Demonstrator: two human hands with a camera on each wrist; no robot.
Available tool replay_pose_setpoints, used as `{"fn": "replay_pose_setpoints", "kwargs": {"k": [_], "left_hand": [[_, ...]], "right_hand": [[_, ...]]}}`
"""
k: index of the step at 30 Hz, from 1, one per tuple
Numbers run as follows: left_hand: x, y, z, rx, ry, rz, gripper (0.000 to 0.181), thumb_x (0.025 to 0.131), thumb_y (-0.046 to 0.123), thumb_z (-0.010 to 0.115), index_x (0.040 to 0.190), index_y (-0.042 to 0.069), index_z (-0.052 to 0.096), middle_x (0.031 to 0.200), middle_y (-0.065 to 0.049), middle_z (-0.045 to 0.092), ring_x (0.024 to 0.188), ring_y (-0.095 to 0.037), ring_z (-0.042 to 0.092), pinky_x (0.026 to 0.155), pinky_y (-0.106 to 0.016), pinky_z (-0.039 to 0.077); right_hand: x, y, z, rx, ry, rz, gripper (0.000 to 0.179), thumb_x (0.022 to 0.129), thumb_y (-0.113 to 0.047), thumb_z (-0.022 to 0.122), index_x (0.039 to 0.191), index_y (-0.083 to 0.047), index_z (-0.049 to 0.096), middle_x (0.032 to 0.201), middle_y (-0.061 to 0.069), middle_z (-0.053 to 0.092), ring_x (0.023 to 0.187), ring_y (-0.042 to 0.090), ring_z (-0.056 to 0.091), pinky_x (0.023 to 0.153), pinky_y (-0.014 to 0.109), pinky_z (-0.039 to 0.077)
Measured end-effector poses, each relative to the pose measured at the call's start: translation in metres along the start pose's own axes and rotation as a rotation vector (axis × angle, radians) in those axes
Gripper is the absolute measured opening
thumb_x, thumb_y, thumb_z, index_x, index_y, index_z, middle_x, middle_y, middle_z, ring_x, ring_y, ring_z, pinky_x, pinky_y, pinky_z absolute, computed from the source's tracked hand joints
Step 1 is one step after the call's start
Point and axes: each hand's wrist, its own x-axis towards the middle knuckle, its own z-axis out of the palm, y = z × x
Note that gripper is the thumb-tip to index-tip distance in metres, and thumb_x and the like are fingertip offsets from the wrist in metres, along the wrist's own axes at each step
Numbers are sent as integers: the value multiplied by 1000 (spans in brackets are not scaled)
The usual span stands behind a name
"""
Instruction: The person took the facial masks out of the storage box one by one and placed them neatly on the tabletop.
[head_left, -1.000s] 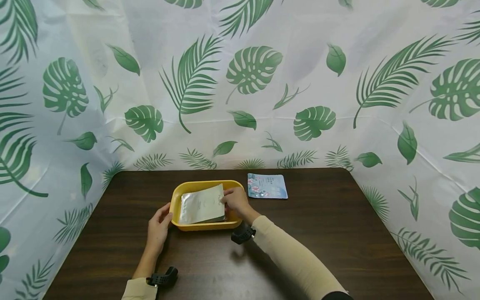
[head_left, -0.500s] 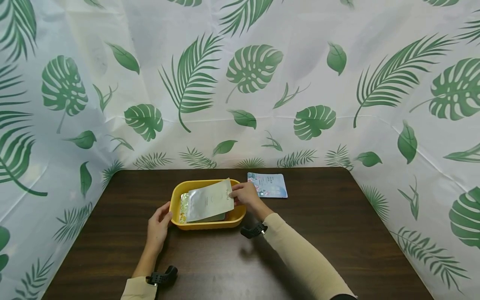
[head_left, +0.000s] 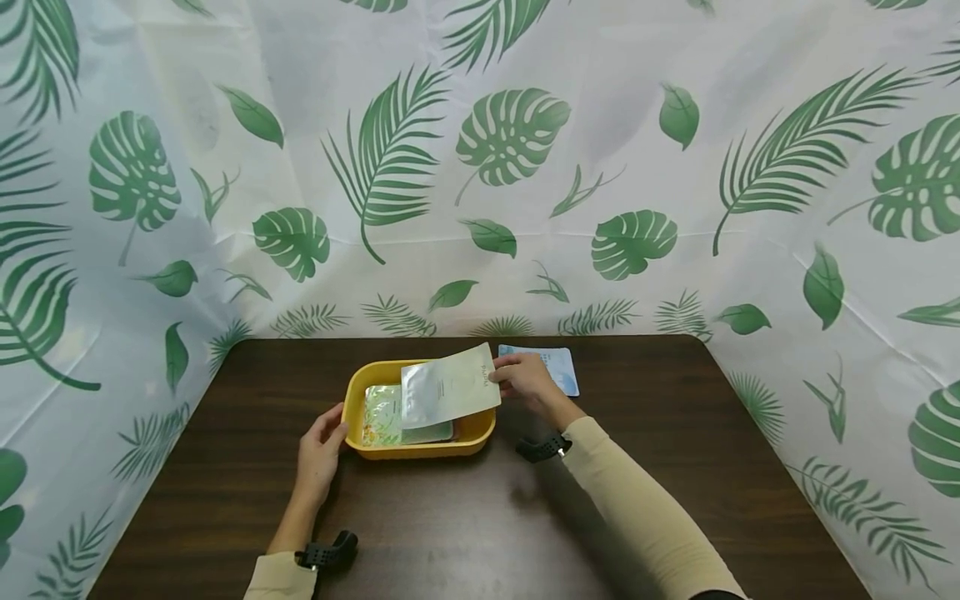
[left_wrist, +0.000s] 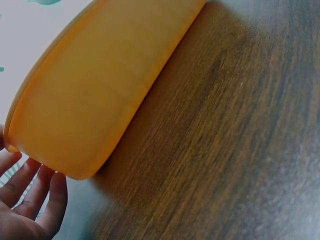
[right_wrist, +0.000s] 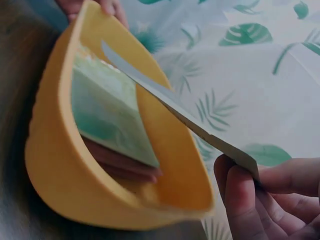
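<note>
My right hand (head_left: 527,377) pinches the right edge of a pale, silvery sheet mask packet (head_left: 450,385), thumb on one face and fingers on the other. In the right wrist view the packet (right_wrist: 175,109) slants up out of the yellow plastic basin (right_wrist: 65,165), its far end still over the opening. Beneath it, a green floral packet (head_left: 382,414) lies on top of a small stack (right_wrist: 120,162) inside the basin. My left hand (head_left: 318,450) grips the basin's left end at the rim; in the left wrist view its fingers (left_wrist: 59,190) bear on the outer wall.
A light blue floral packet (head_left: 561,367) lies on the dark wooden table (head_left: 450,525) behind my right hand, partly covered by it. A white sheet with green leaves (head_left: 420,167) hangs behind the table and along both sides.
My right hand has moved right and slightly up, drawing the pale packet partly out over the basin's right side. More of the green packet shows. The left hand stays at the basin.
</note>
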Motion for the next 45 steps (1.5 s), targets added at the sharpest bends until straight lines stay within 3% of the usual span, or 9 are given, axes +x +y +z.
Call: {"fn": "replay_pose_setpoints", "kwargs": {"k": [9, 17, 37, 45], "left_hand": [[1, -1, 1, -4, 8, 2, 42, 104, 17, 45, 145, 7, 43, 147, -16, 46, 118, -18, 48, 80, -6, 46], [1, 0, 0, 11, 12, 3, 43, 104, 20, 44, 146, 7, 42, 147, -16, 45, 117, -17, 48, 80, -6, 46], [2, -2, 3, -30, 11, 7, 42, 104, 15, 45, 145, 6, 43, 147, -16, 45, 123, -25, 48, 78, -7, 47], [2, -3, 1, -31, 10, 7, 42, 104, 16, 45, 145, 7, 43, 148, -15, 44, 124, -24, 48, 79, -7, 46]], "right_hand": [[4, -1, -43, -6, -32, -24, 36, 88, -2, 64, 123, 9, 59, 88, 8, 69, 67, 15, 68, 63, 29, 58], [6, 3, -79, 26, -4, -1, 38, 90, -4, 64, 125, 8, 58, 87, 3, 69, 70, 15, 69, 67, 32, 58], [8, 27, -165, 86, 19, 35, 41, 94, -10, 64, 129, 6, 51, 82, -6, 70, 70, 8, 67, 65, 24, 54], [6, 33, -191, 82, 16, 54, 49, 95, -13, 63, 137, 6, 44, 82, -8, 71, 72, 7, 67, 65, 23, 54]]}}
